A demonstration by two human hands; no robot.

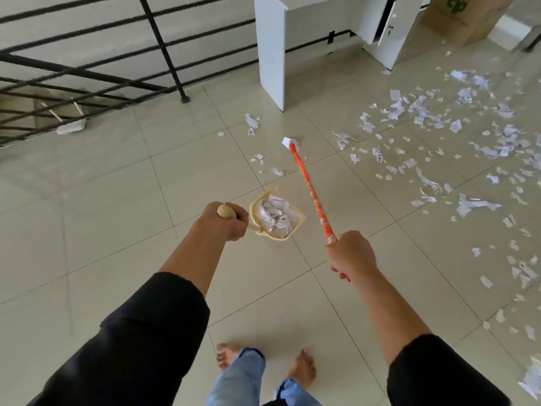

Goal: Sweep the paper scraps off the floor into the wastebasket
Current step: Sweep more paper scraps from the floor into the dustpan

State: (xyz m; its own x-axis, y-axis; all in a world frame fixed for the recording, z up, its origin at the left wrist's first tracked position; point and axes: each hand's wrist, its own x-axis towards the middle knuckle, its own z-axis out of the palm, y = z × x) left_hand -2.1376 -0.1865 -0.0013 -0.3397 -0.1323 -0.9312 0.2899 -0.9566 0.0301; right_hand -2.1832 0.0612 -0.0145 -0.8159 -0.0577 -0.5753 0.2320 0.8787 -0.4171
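Cream dustpan (276, 215) of scraps gripped by left hand (227, 221), orange broom (311, 191) gripped by right hand (351, 253)

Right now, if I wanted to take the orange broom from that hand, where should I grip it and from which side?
Probably grip the bare orange stick just ahead of the right hand, coming from above or its right. The shaft slopes down to the floor, and the full dustpan sits close on its left.
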